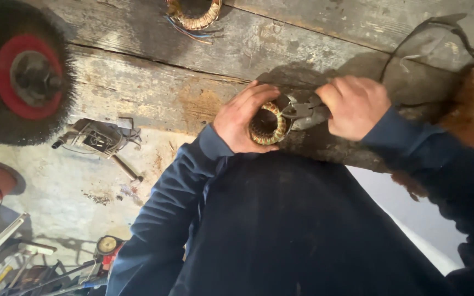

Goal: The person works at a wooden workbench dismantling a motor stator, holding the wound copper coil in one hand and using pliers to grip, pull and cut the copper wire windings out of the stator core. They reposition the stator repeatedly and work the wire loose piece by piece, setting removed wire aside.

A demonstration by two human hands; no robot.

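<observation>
Pliers in right hand bite coil; left hand grips it.

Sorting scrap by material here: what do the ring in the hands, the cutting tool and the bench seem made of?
The ring looks like copper wire windings, golden-brown and striped, probably bound with tape. The cutters appear to be dull grey steel. The bench is rough, weathered wooden planks, with grain and cracks showing.

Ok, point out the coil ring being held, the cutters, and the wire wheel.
coil ring [267,124], head view, on its copper-wound front rim.
cutters [297,109], head view, on the metal head by the ring.
wire wheel [26,77], head view, on its red hub.
</observation>
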